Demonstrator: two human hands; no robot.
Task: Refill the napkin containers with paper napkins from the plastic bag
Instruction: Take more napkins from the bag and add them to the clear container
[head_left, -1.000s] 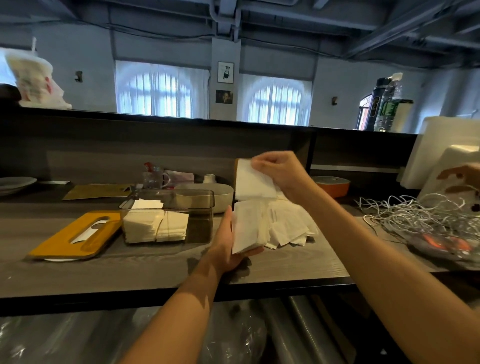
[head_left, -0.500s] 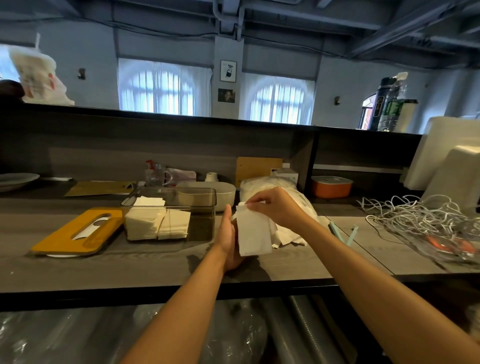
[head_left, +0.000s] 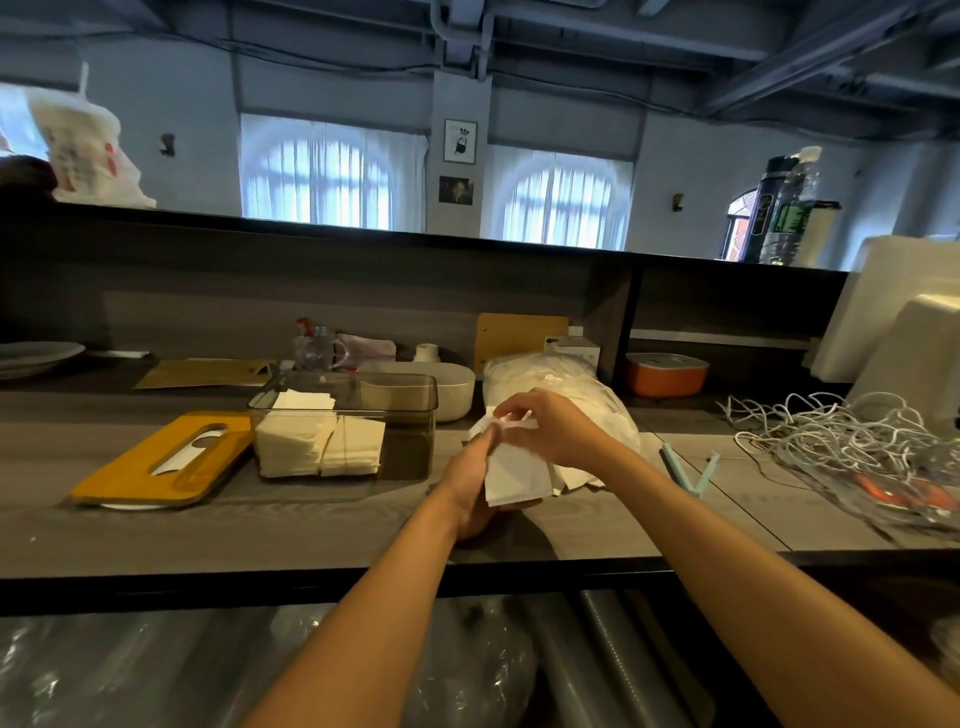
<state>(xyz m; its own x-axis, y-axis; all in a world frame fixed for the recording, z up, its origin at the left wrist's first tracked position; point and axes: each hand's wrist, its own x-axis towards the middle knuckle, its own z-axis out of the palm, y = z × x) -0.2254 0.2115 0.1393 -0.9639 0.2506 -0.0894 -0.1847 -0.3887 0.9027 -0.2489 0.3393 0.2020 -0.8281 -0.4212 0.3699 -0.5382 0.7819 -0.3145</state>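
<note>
The left hand (head_left: 475, 480) holds a stack of napkins (head_left: 514, 475) upright on the counter (head_left: 311, 530). The right hand (head_left: 550, 426) pinches its top. Loose napkins could slip and scatter. The box (head_left: 410, 410) sits just left, the bag (head_left: 550, 376) behind.

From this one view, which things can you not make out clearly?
- Left hand, head view: the fingers lie behind the napkins, so the grip is unclear.
- Bag: the right hand covers its front; whether it is open is unclear.
- Bottles: labels too small to read.
- Plate: cut by the left edge.
</note>
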